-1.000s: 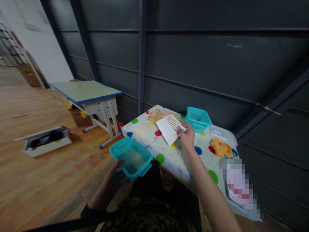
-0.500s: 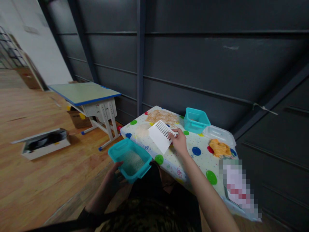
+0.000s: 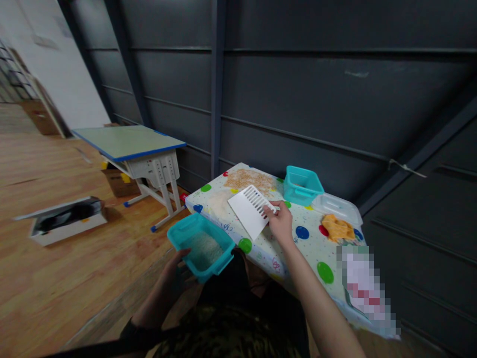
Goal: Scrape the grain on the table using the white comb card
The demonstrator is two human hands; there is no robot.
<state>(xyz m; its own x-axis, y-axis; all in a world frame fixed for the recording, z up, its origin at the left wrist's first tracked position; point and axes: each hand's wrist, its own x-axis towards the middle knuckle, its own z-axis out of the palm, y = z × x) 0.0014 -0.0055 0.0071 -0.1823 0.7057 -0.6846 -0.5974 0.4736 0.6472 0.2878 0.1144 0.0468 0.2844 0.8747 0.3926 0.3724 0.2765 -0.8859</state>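
Observation:
My left hand (image 3: pixel 177 273) is closed on the near left side of a teal plastic container (image 3: pixel 218 271), which sits below the table's front edge. White grains that look like rice (image 3: pixel 204 248) lie inside it. My right hand (image 3: pixel 281 223) grips the slotted end of a flat white slotted scraper (image 3: pixel 246 215), tilted just over the tabletop; whether it touches the cloth I cannot tell. To the left of the scraper is a pale heap of fine grains (image 3: pixel 218 201). Behind it a layer of tan grains (image 3: pixel 248 180) is spread out.
The table (image 3: pixel 303 253) wears a balloon-print cover. At its back are a second teal container (image 3: pixel 301 191) and a clear lid (image 3: pixel 339 209), with an orange cloth (image 3: pixel 337 227) nearby. A desk (image 3: pixel 130 141) and an open white box (image 3: pixel 69 221) stand left. A dark wall (image 3: pixel 298 99) rises behind.
The scraper in my right hand has tipped flatter and shifted slightly toward me. My right hand has moved a little right. My left hand and its container stay nearly still.

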